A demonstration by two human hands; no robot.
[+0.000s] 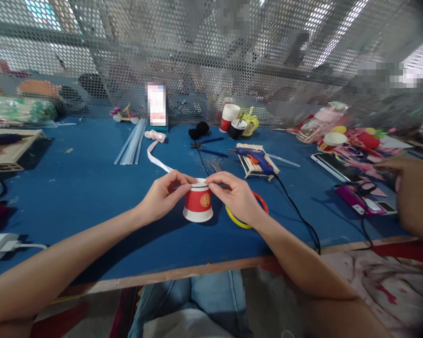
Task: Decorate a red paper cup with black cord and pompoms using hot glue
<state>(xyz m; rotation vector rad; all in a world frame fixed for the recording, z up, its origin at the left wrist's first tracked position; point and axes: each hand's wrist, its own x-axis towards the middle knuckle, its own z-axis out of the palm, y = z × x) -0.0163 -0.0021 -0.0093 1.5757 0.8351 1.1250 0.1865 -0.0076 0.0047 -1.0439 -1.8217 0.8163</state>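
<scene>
The red paper cup (pixel 198 203) sits rim-down on the bench (pixel 74 188), likely for steadiness, with my left hand (pixel 161 196) and right hand (pixel 237 196) each pinching its upturned base edge.

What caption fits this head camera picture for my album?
The left hand and right hand pinch the top of an upside-down red paper cup on the blue table, glue gun behind.

Centre: the cup (pixel 198 203) is red with white bands top and bottom and a round gold emblem. Right of it, the ring (pixel 237 220) is yellow on its near half, red on its far. The table (pixel 74 188) is blue. Above centre, the glue gun (pixel 255 158) is blue with an orange trigger and black cord (pixel 298 213). The ribbon (pixel 155 157) is pale pink. The mesh (pixel 197 56) up top is silver, dotted with holes.
</scene>
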